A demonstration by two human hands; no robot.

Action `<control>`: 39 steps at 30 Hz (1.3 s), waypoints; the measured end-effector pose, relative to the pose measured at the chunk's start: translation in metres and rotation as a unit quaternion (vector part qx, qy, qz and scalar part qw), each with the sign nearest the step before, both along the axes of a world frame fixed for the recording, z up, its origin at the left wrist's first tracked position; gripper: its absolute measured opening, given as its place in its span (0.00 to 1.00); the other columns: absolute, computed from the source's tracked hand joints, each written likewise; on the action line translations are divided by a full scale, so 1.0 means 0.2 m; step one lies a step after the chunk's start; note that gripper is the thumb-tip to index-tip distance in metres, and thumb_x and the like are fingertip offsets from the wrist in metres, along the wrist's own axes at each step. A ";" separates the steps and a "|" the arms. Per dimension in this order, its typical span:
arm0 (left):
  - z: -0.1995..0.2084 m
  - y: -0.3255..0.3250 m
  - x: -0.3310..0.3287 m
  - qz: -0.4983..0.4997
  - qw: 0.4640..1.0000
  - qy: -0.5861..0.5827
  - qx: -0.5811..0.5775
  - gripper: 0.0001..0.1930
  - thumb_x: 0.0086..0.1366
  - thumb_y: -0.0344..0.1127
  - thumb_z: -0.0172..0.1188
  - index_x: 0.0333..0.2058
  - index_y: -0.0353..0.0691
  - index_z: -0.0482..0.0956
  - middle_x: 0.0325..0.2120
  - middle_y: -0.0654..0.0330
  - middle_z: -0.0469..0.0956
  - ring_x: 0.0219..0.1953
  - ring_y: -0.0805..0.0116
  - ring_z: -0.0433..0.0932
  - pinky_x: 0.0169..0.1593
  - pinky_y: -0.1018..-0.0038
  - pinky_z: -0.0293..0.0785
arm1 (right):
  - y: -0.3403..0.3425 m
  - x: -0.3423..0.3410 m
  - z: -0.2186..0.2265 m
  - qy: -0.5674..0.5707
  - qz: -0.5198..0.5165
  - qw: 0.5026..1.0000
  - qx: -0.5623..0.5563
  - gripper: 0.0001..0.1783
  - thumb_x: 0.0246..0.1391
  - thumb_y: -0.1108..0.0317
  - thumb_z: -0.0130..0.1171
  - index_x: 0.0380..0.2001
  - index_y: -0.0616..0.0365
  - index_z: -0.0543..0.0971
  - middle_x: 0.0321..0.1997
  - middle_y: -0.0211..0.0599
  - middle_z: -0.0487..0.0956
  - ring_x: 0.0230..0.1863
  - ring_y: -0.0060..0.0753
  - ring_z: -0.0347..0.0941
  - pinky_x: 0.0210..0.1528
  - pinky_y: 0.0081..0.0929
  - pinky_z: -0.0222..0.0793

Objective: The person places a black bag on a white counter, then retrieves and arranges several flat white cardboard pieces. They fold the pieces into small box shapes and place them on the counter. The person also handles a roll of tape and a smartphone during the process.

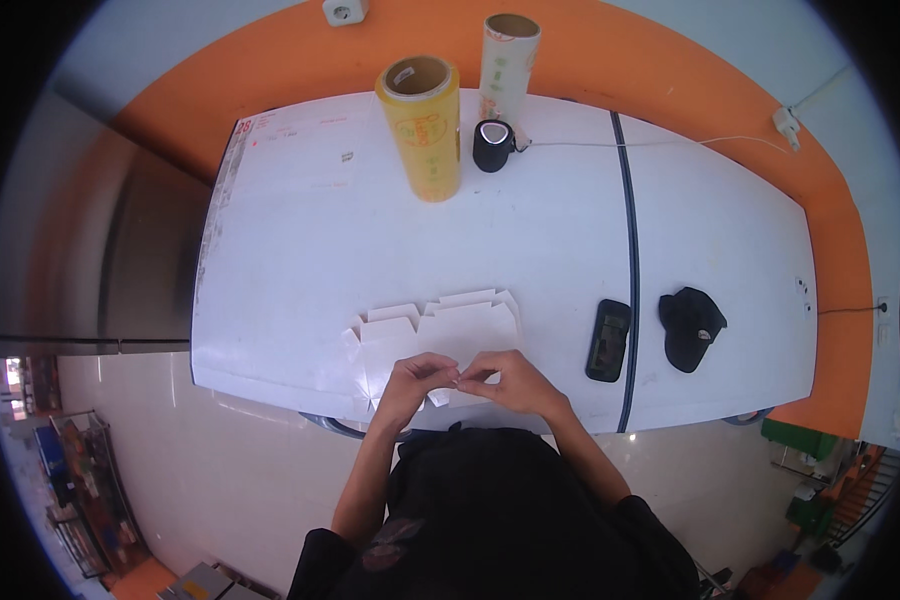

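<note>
A flat white cardboard box blank [440, 325] with several flaps lies on the white surface [320, 240] near its front edge. My left hand [417, 378] and my right hand [507, 380] meet over the blank's near edge, fingertips pinching a small flap between them. Both hands are curled on the cardboard. The flap itself is mostly hidden by my fingers.
A yellow roll of film [423, 128] and a paler roll [507, 62] stand at the back, beside a small black cylinder [492, 145] with a white cable. A black phone [608, 340] and a black cap [691, 327] lie to the right. A steel cabinet [100, 250] stands left.
</note>
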State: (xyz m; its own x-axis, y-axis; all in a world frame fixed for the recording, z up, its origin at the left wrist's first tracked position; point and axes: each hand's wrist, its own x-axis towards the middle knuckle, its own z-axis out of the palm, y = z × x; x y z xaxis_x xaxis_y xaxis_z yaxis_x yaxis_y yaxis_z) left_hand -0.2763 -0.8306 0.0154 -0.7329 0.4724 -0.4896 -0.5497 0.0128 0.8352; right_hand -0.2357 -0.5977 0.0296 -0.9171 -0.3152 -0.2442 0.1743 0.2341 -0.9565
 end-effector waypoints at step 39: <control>-0.31 -0.43 0.33 0.391 0.901 0.145 -0.119 0.16 0.78 0.35 0.61 0.54 0.28 0.83 0.46 0.51 0.86 0.49 0.65 0.84 0.53 0.69 0.81 | 0.02 -2.01 1.08 0.148 0.129 0.883 0.427 0.21 0.48 0.71 0.67 0.49 0.60 0.86 0.45 0.40 0.88 0.48 0.36 0.86 0.52 0.33 0.82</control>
State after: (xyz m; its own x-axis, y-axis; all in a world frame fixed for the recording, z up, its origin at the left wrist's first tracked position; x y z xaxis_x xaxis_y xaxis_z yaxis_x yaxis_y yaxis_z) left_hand -0.2108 -0.9163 -0.0459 -0.9098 -0.3360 -0.2438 -0.2279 -0.0868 0.9698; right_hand -0.6378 -0.5932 0.2453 -0.9051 -0.3399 -0.2556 -0.2181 0.8870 -0.4071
